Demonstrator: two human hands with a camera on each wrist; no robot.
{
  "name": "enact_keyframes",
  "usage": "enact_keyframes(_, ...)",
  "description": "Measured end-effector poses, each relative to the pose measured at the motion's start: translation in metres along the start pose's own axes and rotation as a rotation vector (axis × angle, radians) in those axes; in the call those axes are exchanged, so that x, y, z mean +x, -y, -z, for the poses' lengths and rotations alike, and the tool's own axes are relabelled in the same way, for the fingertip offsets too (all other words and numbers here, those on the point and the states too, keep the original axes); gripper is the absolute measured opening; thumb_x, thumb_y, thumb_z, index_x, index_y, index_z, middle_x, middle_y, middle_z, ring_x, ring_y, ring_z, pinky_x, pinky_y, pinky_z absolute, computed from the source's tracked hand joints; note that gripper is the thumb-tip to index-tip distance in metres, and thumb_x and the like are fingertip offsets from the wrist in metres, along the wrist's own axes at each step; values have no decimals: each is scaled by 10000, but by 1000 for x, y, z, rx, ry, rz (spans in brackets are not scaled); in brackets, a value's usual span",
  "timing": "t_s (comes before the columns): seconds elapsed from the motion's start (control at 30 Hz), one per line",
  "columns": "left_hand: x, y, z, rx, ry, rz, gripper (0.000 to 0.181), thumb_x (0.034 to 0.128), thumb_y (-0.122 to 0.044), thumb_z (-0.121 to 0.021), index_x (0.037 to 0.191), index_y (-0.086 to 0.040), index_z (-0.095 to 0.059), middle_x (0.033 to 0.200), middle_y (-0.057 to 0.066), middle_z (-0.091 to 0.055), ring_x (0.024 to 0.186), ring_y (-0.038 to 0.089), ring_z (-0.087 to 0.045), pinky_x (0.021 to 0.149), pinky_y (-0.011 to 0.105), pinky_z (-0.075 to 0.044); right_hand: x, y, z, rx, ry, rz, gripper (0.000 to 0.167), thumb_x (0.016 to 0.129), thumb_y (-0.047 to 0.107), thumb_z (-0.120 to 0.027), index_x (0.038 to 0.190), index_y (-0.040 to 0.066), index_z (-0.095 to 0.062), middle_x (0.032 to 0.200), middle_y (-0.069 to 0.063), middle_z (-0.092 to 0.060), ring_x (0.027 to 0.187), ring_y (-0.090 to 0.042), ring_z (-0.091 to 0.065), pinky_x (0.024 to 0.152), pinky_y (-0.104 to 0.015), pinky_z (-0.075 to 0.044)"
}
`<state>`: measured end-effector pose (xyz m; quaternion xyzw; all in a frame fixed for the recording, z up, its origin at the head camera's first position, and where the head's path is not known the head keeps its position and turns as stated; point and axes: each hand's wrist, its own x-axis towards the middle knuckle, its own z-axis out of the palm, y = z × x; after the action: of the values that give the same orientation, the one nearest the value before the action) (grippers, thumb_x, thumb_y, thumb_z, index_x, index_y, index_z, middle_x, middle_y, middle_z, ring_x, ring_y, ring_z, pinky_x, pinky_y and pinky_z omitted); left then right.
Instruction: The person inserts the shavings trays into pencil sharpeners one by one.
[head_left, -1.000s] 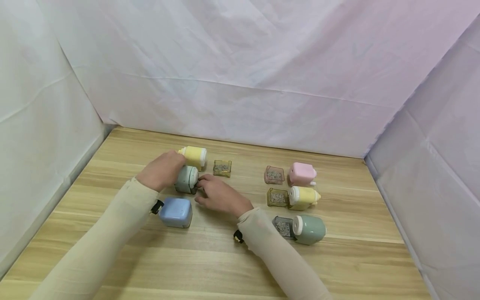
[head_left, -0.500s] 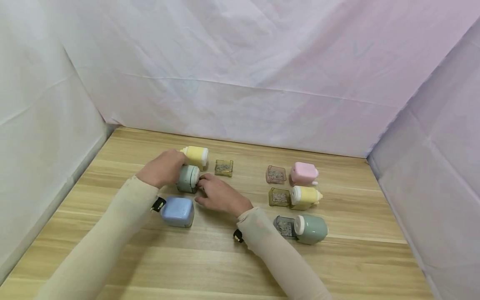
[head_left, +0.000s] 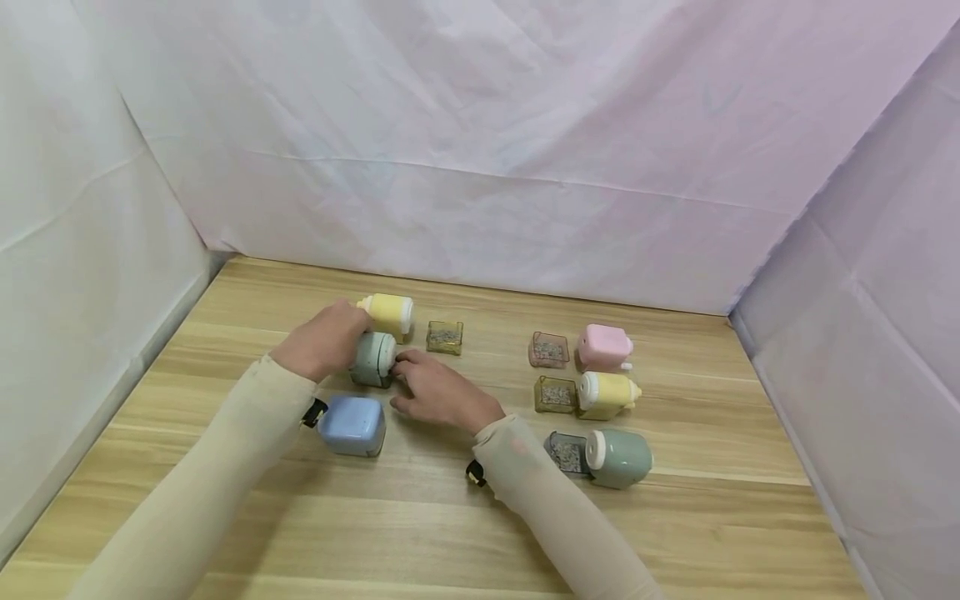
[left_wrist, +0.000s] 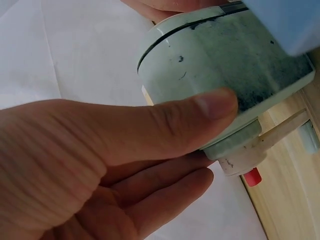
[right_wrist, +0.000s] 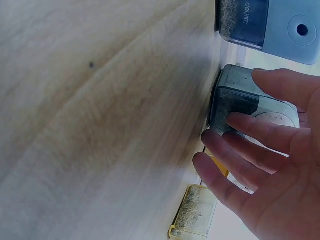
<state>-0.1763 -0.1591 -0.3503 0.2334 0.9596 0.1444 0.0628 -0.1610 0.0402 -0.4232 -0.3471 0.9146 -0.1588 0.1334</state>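
My left hand (head_left: 322,340) grips a pale green pencil sharpener (head_left: 372,360) from its left side. In the left wrist view the thumb lies along the sharpener's body, above its crank (left_wrist: 242,159). My right hand (head_left: 442,392) is at the sharpener's front. Its fingers spread loosely in the right wrist view, with one fingertip at the dark, see-through shavings drawer (right_wrist: 230,102), which sits in the body. Nearer me stands a blue pencil sharpener (head_left: 351,423) with its drawer in. Beyond the green one lies a yellow pencil sharpener (head_left: 390,315); a yellow see-through drawer (head_left: 445,337) of shavings rests apart from it.
On the right of the wooden table (head_left: 420,533) are pink (head_left: 604,347), yellow (head_left: 609,393) and dark green (head_left: 621,458) pencil sharpeners. Beside them sit pink (head_left: 548,351), yellow (head_left: 555,395) and grey (head_left: 567,455) drawers holding shavings. White cloth (head_left: 480,225) hangs behind.
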Motion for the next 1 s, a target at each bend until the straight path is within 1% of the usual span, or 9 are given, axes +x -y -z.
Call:
enact_keyframes(0.2,-1,0,1,-2,-3,-10,304,754,262,-687,958,57,-781,904,182,-747,860,320,-666,817,515,-616,-1,0,2,-6,21,-2,492,1053,312,-704,1465,52,-635,1605,-88,-527,1498,-212,-509,1263,-316,-404)
enact_keyframes(0.37,-2,1,2,-35,25,-13,334,754,266,-670,1017,79,-755,965,197,-754,892,319,-689,844,522,-623,-2,-3,10,10,30,-20,497,1065,323,-693,1494,82,-625,1655,-85,-488,1515,-230,-505,1258,-352,-421)
enact_keyframes(0.53,-3,2,3,-50,69,4,320,803,229,-660,1091,98,-701,1027,214,-719,942,320,-677,873,518,-612,-2,-7,26,6,33,6,438,1082,293,-666,1450,54,-660,1547,-94,-605,1444,-245,-574,1231,-366,-455)
enact_keyframes(0.63,-2,2,5,-51,106,24,242,844,129,-722,1080,86,-688,1008,183,-693,895,282,-634,822,465,-588,-1,-9,39,19,52,14,406,1085,256,-649,1422,32,-677,1480,-104,-668,1417,-257,-599,1219,-384,-466)
enact_keyframes(0.7,-1,2,8,-51,138,33,170,897,10,-775,1033,63,-688,944,139,-665,823,241,-595,749,403,-553,0,-12,47,34,67,-1,407,1086,243,-641,1427,22,-669,1483,-116,-668,1425,-268,-593,1219,-401,-465)
enact_keyframes(0.77,1,2,10,-61,169,40,202,960,-129,-790,1005,39,-686,865,91,-625,749,202,-555,676,347,-506,0,-15,55,33,77,-12,418,1087,245,-638,1439,21,-660,1493,-118,-657,1419,-269,-593,1209,-411,-472)
enact_keyframes(0.87,4,3,13,-84,207,35,276,1035,-261,-737,1000,10,-690,787,41,-576,676,164,-513,619,307,-457,0,-22,67,15,74,-33,445,1088,259,-649,1469,30,-633,1529,-129,-619,1424,-278,-584,1210,-419,-472)
enact_keyframes(0.93,7,3,14,-101,213,33,296,1067,-285,-689,1024,8,-702,795,44,-597,677,162,-521,626,316,-471,0,-25,75,1,59,-57,473,1089,279,-655,1495,42,-608,1561,-130,-585,1436,-284,-572,1214,-429,-468)
enact_keyframes(1.0,10,3,16,-105,197,29,314,1084,-280,-660,1074,28,-720,875,82,-666,730,184,-569,683,358,-520,-1,-28,82,-3,40,-89,506,1089,285,-662,1529,54,-569,1603,-133,-537,1444,-295,-565,1215,-442,-469)
